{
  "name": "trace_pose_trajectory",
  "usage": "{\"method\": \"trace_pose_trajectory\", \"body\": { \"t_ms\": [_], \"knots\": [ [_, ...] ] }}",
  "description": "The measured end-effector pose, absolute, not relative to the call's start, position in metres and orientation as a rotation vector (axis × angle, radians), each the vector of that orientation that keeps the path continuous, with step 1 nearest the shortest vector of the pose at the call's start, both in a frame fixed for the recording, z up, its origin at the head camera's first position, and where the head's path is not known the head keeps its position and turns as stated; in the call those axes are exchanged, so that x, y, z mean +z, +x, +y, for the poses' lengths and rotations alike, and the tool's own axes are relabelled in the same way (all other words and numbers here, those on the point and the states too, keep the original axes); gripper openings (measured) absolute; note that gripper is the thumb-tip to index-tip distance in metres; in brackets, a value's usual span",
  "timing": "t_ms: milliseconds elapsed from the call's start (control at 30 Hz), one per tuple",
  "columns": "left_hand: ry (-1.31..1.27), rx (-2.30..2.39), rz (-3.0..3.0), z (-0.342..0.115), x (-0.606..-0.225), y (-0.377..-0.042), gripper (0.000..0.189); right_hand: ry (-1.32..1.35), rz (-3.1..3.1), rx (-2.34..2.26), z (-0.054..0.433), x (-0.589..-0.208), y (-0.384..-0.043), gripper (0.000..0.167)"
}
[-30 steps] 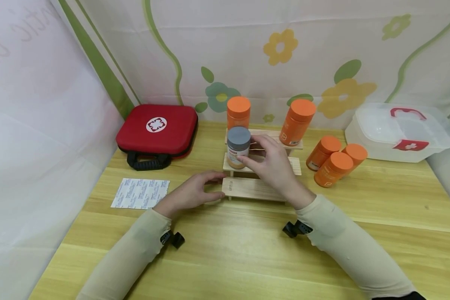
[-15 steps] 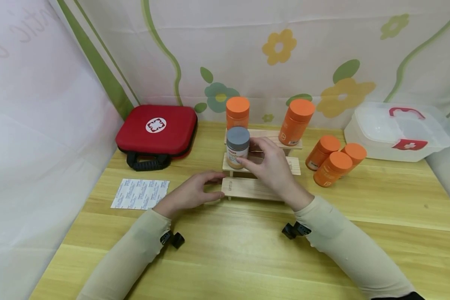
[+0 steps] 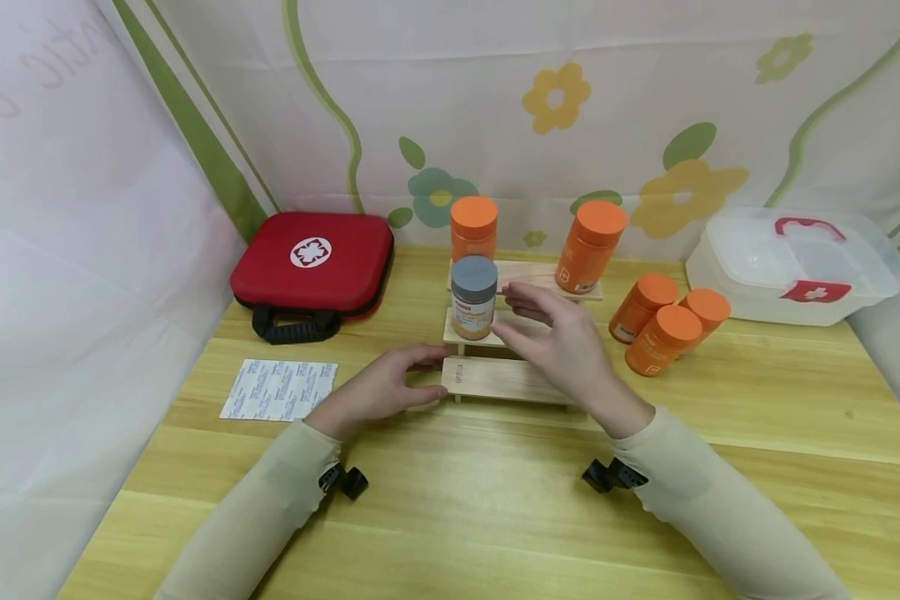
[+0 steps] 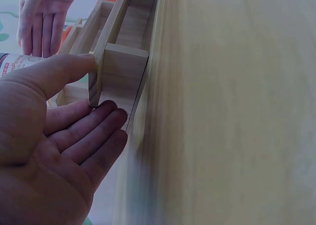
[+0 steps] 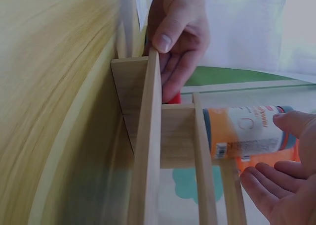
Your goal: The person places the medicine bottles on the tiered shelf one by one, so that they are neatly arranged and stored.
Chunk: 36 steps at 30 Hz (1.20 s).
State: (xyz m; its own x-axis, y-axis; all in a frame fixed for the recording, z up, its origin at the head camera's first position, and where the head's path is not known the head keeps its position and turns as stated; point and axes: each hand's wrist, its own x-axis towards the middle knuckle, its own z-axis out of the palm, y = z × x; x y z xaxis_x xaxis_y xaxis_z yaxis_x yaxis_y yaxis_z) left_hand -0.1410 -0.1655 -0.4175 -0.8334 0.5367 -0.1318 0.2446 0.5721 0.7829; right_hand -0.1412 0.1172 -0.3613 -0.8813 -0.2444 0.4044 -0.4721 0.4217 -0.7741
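Note:
A jar with a grey lid and white label (image 3: 474,297) stands upright on the middle step of a wooden stepped stand (image 3: 498,379), at its left end. My right hand (image 3: 558,342) is beside the jar, fingers extended and apart from it; in the right wrist view a small gap separates the fingers (image 5: 276,185) from the jar (image 5: 247,130). My left hand (image 3: 386,385) holds the left end of the stand's lowest step, thumb on the board's upper side and fingers below, as the left wrist view shows. Two orange bottles (image 3: 589,248) stand on the top step.
Three orange bottles (image 3: 663,340) stand on the table right of the stand. A clear first-aid box (image 3: 750,287) sits at the back right. A red first-aid case (image 3: 345,258) and a printed white sheet (image 3: 279,390) lie to the left. A fabric wall closes off the back.
My right hand has let go of the grey-lidded jar and drawn back slightly to the right. The jar stays on the middle step. My left hand keeps its place.

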Motion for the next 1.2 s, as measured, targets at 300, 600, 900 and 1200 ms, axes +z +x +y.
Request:
{"method": "trace_pose_trajectory", "body": {
  "t_ms": [300,600,900,1200],
  "knots": [
    [0.633,1.145,2.452,-0.164,-0.416,-0.14,0.062,0.6,-2.369,1.443,0.142,-0.354,-0.126,0.051],
    [0.611,1.158,2.437,-0.165,-0.416,-0.14,0.062,0.59,-2.324,1.422,0.169,-0.349,-0.114,0.052],
    [0.605,1.163,2.423,-0.165,-0.416,-0.142,0.063,0.562,-2.264,1.426,0.194,-0.345,-0.102,0.053],
    [0.61,1.132,2.452,-0.164,-0.414,-0.14,0.061,0.447,-2.311,1.364,0.221,-0.349,-0.089,0.051]
  ]
}}
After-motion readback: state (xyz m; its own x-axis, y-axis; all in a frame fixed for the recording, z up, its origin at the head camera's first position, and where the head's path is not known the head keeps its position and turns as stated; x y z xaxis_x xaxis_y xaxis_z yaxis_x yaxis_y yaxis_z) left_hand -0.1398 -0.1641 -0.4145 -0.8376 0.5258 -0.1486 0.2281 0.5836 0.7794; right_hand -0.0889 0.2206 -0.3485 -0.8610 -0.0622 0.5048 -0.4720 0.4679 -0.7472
